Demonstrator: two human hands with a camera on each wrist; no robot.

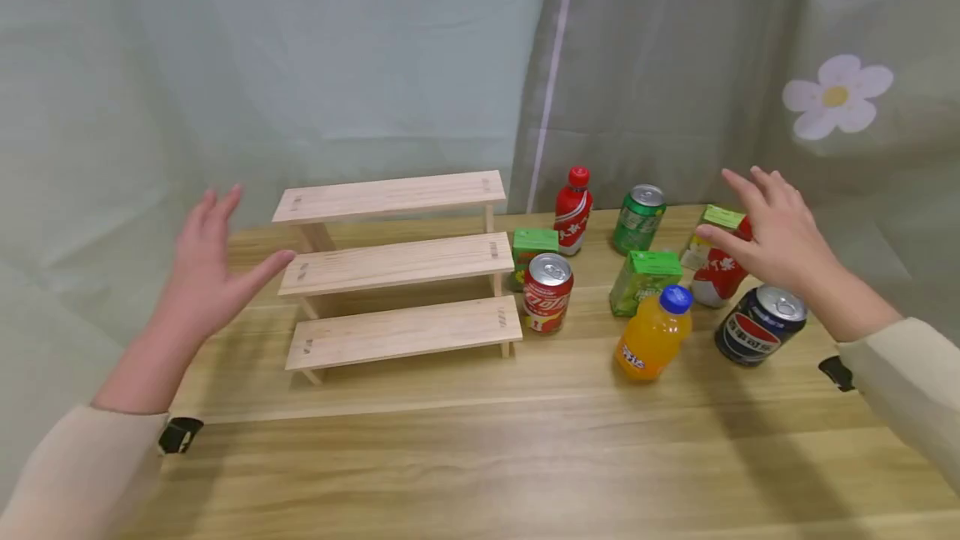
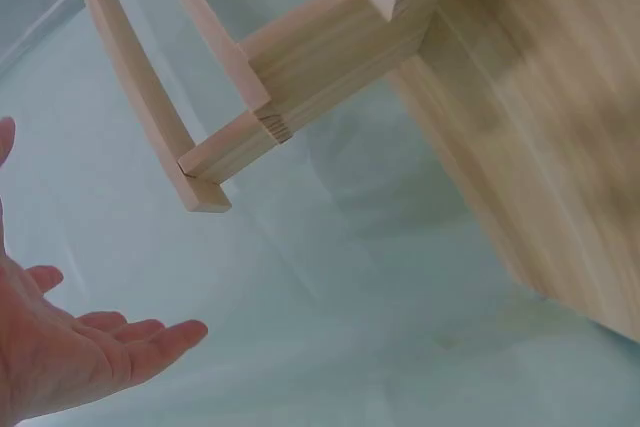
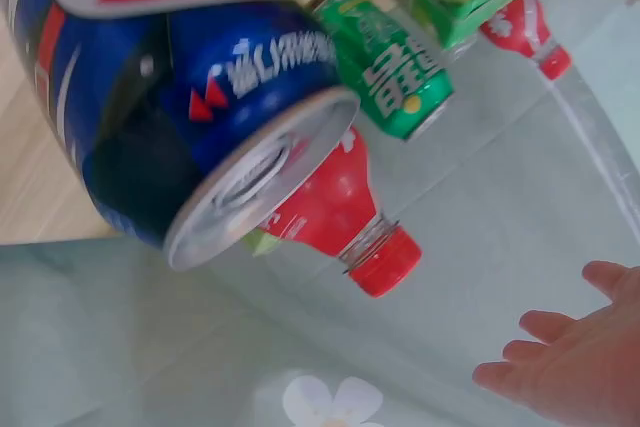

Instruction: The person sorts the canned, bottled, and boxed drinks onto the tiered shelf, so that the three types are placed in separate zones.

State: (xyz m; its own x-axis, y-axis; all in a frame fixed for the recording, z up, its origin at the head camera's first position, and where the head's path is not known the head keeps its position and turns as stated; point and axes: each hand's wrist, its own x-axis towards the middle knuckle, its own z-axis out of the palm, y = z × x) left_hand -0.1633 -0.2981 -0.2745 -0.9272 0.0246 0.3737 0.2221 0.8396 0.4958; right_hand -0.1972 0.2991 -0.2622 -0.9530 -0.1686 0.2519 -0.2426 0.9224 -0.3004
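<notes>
My left hand (image 1: pixel 206 273) hovers with spread fingers just left of a three-tier wooden stand (image 1: pixel 397 263), holding nothing. In the left wrist view the stand's side (image 2: pixel 330 47) shows beyond the hand (image 2: pixel 85 352). Above the drinks at the right, my right hand (image 1: pixel 780 232) is raised with fingers extended and apart from them. Nearest to it are a red bottle (image 1: pixel 718 277), partly hidden behind the hand, and a dark blue cola can (image 1: pixel 759 327). In the right wrist view the blue can (image 3: pixel 200 77) looms close, with the hand (image 3: pixel 585 352) at lower right.
An orange drink bottle (image 1: pixel 652 336), green juice boxes (image 1: pixel 645 282), a green can (image 1: pixel 639 219) and another red bottle (image 1: pixel 573 211) stand on the wooden table (image 1: pixel 480 465). A red can (image 1: pixel 547 294) is beside the stand's right end. Curtains (image 1: pixel 412 57) hang behind.
</notes>
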